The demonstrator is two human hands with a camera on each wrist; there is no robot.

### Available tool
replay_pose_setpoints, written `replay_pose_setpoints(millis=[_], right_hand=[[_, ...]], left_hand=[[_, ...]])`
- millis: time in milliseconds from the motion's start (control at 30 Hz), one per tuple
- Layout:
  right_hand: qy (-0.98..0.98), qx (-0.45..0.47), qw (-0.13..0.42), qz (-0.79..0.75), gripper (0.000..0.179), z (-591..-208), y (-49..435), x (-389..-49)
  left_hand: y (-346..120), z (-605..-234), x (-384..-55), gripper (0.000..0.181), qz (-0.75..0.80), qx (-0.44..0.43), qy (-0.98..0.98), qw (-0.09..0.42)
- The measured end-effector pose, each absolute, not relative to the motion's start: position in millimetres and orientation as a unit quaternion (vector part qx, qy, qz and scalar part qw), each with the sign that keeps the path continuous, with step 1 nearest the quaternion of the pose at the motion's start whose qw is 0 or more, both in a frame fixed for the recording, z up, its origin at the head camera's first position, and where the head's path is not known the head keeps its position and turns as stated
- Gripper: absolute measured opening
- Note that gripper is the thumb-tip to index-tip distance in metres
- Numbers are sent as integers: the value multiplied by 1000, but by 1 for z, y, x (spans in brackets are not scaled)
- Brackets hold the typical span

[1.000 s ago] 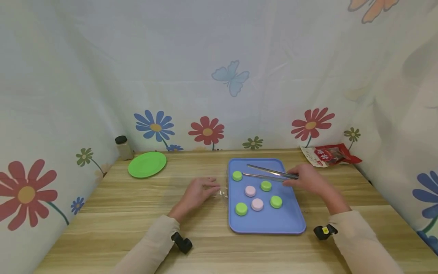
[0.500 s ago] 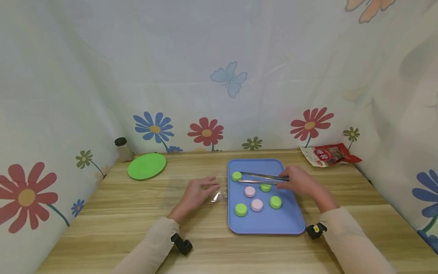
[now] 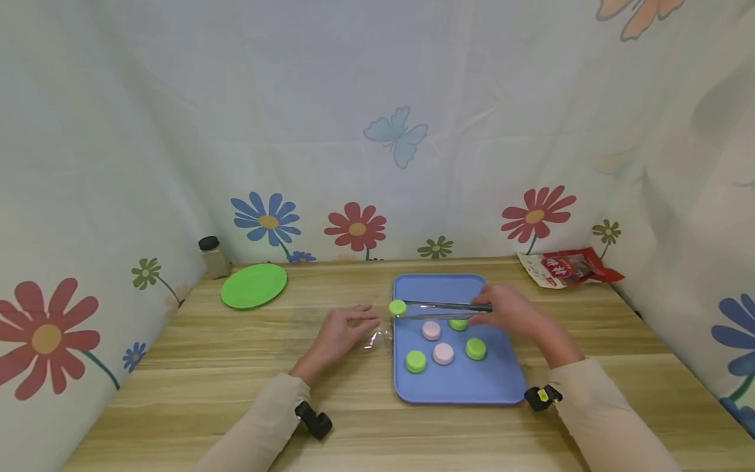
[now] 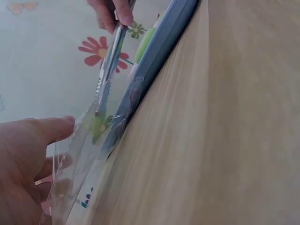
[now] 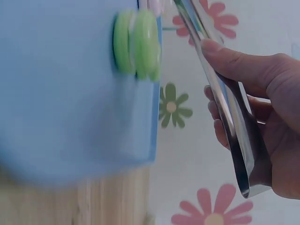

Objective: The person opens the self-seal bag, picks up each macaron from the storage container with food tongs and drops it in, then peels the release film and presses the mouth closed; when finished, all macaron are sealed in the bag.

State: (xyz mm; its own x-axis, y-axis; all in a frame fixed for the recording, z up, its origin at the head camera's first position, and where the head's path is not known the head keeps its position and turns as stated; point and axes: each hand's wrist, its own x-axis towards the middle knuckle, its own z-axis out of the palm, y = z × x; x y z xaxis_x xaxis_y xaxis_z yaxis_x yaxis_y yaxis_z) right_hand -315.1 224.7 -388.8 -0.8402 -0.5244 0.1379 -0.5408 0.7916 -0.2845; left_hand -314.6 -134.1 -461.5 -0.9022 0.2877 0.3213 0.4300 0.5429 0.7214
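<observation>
My right hand point(image 3: 507, 308) grips a pair of metal tongs point(image 3: 439, 305) that reach left over the blue tray point(image 3: 460, 387). A green macaron point(image 3: 398, 308) is pinched between the tong tips at the tray's left rim. My left hand point(image 3: 342, 337), beside the tray, holds a clear plastic bag point(image 4: 84, 159) by its mouth, thumb and fingers spread apart. In the left wrist view the tong tips and the green macaron overlap the bag's mouth and show through the film. Pink macarons point(image 3: 444, 353) and green macarons point(image 3: 415, 361) lie on the tray.
A green plate point(image 3: 253, 286) and a dark-lidded jar point(image 3: 214, 257) stand at the back left of the wooden table point(image 3: 354, 432). A red and white snack packet point(image 3: 566, 267) lies at the back right. A flower-printed cloth point(image 3: 295, 131) hangs behind.
My right hand has moved left with the tongs, whose tips have closed on the far-left green macaron and carried it to the tray's left rim. The left hand has stayed in place.
</observation>
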Motion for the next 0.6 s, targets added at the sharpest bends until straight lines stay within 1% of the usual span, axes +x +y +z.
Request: replay_pose_setpoints(millis=[167,267,433,600], right_hand=[[-937,315,15,151,37,-385,207,-309],[-929,332,21,160,36,-384,197,-307],[-917,358,17,175,35,-381,182,-307],[-915,365,11,171,33,-379,168,-309]], left_hand=[[-134,-462,-314,21,-454,-218,-859,97],[-133,-461,-313,20,-466,-223,-850,101],[-132,-460,-313,19,-470,-229,-846,106],[-130,-458,-313,17,-471,-228,-845,113]])
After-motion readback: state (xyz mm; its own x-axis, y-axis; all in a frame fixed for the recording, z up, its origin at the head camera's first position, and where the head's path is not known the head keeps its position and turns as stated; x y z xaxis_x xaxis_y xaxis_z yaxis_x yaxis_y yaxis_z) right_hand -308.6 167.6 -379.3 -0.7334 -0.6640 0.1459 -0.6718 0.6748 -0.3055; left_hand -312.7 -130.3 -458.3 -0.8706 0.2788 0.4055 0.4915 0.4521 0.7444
